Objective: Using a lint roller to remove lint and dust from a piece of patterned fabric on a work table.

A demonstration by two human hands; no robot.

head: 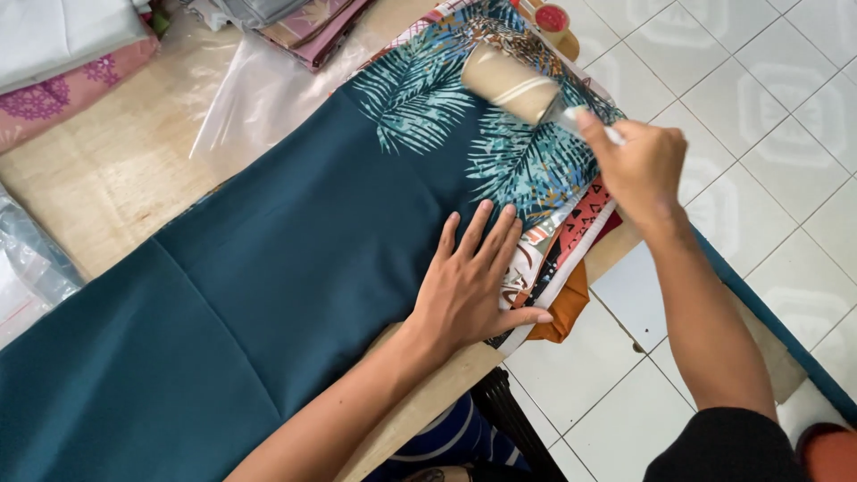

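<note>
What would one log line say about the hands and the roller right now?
left hand: flat on teal cloth | right hand: grips lint roller | roller: on leaf print

Teal fabric [268, 268] is showing pale blue-green palm-leaf prints; lint roller [511, 82] is appearing tan; folded cloth [62, 89] is displaying pink with magenta florals.

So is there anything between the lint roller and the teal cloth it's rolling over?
Nothing visible: the lint roller in the right hand sits directly on the teal cloth; the left hand presses flat farther down.
</note>
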